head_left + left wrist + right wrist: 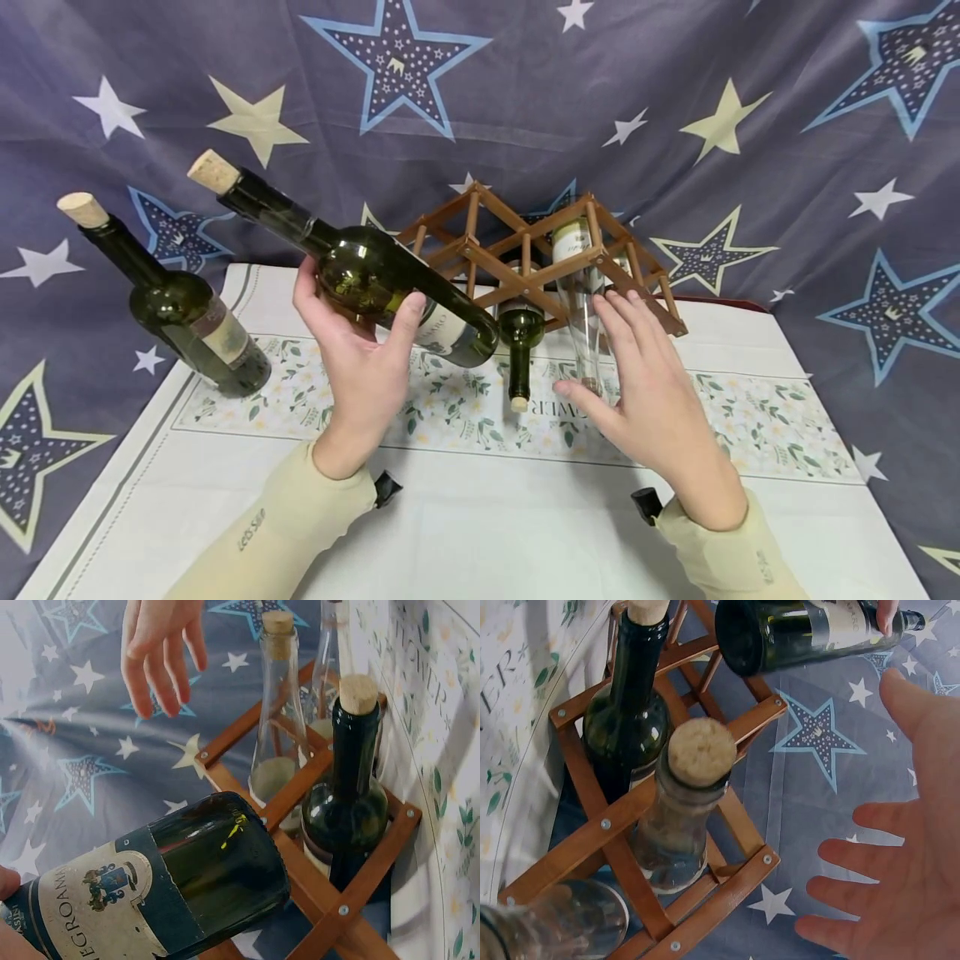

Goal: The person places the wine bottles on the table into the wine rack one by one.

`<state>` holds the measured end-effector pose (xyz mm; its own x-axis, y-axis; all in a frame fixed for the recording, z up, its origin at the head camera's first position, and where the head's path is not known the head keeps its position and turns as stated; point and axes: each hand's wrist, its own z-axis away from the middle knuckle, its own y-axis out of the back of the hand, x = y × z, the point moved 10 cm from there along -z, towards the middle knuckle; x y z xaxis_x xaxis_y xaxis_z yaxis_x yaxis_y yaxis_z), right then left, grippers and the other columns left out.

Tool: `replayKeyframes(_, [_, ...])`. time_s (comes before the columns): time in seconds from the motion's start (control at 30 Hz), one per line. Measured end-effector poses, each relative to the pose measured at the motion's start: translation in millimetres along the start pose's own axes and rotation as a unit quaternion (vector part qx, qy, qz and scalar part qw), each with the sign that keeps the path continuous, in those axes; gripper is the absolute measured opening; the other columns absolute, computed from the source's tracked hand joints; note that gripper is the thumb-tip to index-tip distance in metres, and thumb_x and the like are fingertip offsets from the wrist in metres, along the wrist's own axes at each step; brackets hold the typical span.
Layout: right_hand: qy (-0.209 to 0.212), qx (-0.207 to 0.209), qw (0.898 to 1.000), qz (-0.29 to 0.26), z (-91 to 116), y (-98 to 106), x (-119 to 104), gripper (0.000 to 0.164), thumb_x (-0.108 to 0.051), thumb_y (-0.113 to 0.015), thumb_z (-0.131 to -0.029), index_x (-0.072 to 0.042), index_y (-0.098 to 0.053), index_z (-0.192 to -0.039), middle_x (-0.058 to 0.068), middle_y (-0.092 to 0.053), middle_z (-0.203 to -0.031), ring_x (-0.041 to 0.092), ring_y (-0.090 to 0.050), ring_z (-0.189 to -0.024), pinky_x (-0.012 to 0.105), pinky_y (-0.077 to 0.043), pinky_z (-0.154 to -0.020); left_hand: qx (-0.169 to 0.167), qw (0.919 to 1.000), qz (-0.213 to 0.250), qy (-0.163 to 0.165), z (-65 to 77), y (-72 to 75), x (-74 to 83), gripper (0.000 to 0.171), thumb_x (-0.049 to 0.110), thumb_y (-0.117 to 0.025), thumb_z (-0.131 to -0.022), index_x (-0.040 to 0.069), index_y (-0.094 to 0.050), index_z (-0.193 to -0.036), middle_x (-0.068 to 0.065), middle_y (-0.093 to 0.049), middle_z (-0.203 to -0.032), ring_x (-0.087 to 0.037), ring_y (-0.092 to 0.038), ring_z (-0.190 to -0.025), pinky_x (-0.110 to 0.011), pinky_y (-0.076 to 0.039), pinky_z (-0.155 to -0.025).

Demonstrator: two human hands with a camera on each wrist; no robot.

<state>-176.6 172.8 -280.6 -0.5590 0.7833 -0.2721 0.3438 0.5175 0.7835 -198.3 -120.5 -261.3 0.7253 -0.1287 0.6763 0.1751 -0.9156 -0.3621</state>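
Note:
My left hand (352, 375) grips a corked dark green wine bottle (360, 271) around its body. The bottle tilts, its cork up at the left and its base down at the right, close by the wooden wine rack (483, 260). In the left wrist view its label (101, 900) faces the camera, and the base overlaps the rack. The rack holds a corked green bottle (521, 329) and a corked clear bottle (577, 308), both neck toward me. Another clear bottle (570, 915) lies beside them. Fingers spread, my right hand (652, 400) hovers near the clear bottle.
Another corked green bottle (202, 325) stands on the table at the left. A floral band (450, 408) runs across the white tablecloth (487, 517). Behind the rack hangs a grey curtain (525, 108) printed with stars.

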Motion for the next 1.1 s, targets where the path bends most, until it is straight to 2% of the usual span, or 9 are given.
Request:
replayKeyframes(0.17, [0.007,-0.004,1.000,-0.006,-4,-4,-8,0.101,-0.075,-0.061,-0.094,-0.012,-0.032,-0.168,0.016,-0.036,-0.168,0.039,-0.026,-0.158,0.061,-0.024,-0.125,0.006,0.9997,0.019,0.011,3.0,-3.3,-2.9,0.090,-0.005,-0.077,-0.089,0.004,-0.019,-0.158,-0.019,-0.043,-0.149,-0.039,-0.053,-0.128,-0.040,-0.053,-0.102])
replayKeyframes(0.37, [0.018,0.000,1.000,-0.013,-7,-8,-16,0.100,-0.077,-0.057,-0.096,-0.011,-0.032,-0.168,0.017,-0.037,-0.167,0.038,-0.027,-0.158,0.063,-0.026,-0.124,0.008,0.9993,0.035,0.007,7.5,-8.6,-5.1,0.090,-0.005,-0.077,-0.089,0.003,-0.018,-0.157,-0.021,-0.043,-0.148,-0.040,-0.053,-0.126,-0.040,-0.054,-0.101])
replayKeyframes(0.5, [0.026,0.001,1.000,-0.016,-10,-11,-21,0.100,-0.075,-0.058,-0.096,-0.010,-0.032,-0.167,0.016,-0.036,-0.167,0.036,-0.028,-0.157,0.059,-0.026,-0.125,0.007,0.9990,0.044,0.000,9.2,-12.8,-5.2,0.090,-0.005,-0.077,-0.089,0.003,-0.019,-0.157,-0.021,-0.043,-0.148,-0.041,-0.053,-0.125,-0.040,-0.054,-0.100])
replayKeyframes(0.63, [0.034,0.004,0.999,-0.018,-11,-13,-24,0.099,-0.071,-0.064,-0.095,-0.010,-0.032,-0.167,0.017,-0.036,-0.167,0.036,-0.029,-0.157,0.056,-0.027,-0.125,0.008,0.9987,0.050,0.001,10.7,-17.4,-6.7,0.089,-0.005,-0.077,-0.089,0.004,-0.019,-0.156,-0.021,-0.044,-0.148,-0.041,-0.054,-0.125,-0.039,-0.055,-0.099])
replayKeyframes(0.87, [0.032,-0.001,0.999,-0.029,-16,-21,-26,0.100,-0.057,-0.078,-0.091,-0.011,-0.032,-0.167,0.017,-0.039,-0.166,0.035,-0.033,-0.155,0.056,-0.030,-0.124,0.005,0.9974,0.068,0.025,15.4,-25.1,-12.0,0.089,-0.006,-0.076,-0.091,0.006,-0.017,-0.157,-0.020,-0.043,-0.150,-0.041,-0.054,-0.126,-0.040,-0.055,-0.098])
replayKeyframes(1.1, [0.034,-0.005,0.999,-0.026,-20,-26,-30,0.102,-0.053,-0.083,-0.089,-0.009,-0.033,-0.166,0.018,-0.040,-0.165,0.036,-0.036,-0.154,0.055,-0.033,-0.123,0.003,0.9937,0.104,0.042,19.5,-31.7,-15.0,0.088,-0.008,-0.074,-0.091,0.008,-0.017,-0.156,-0.020,-0.042,-0.152,-0.041,-0.053,-0.128,-0.041,-0.054,-0.100])
